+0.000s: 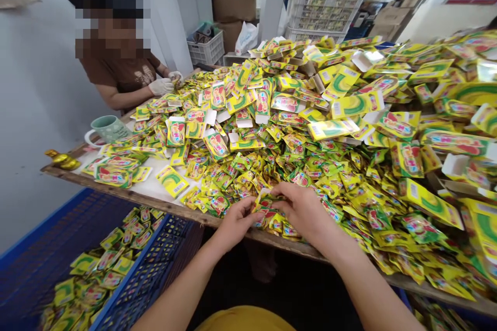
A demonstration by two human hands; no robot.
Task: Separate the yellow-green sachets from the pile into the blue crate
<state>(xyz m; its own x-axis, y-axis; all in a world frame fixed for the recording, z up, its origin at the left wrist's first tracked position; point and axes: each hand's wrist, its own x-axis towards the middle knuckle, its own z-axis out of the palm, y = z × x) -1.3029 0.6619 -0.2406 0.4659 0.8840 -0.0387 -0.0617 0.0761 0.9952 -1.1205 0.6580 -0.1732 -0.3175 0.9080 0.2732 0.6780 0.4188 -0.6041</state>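
A small yellow and green printed carton (265, 200) is held between my two hands near the table's front edge, its pale end flap raised. My left hand (237, 223) pinches its left side with thumb and fingers. On the opposite side, the fingers of my right hand (305, 213) are closed at the carton's edge; whether a sachet is also in them is hidden. Loose shiny sachets (248, 178) lie heaped under and around both hands. Behind them is a large pile of flat yellow cartons (345, 108), several with open white flaps.
A blue crate (145, 258) with filled cartons stands below left. On the table's left end are a green mug (111, 128) and a gold figurine (62, 159). A co-worker's gloved hands (162, 86) work at the far left. White crates (322, 8) are stacked behind.
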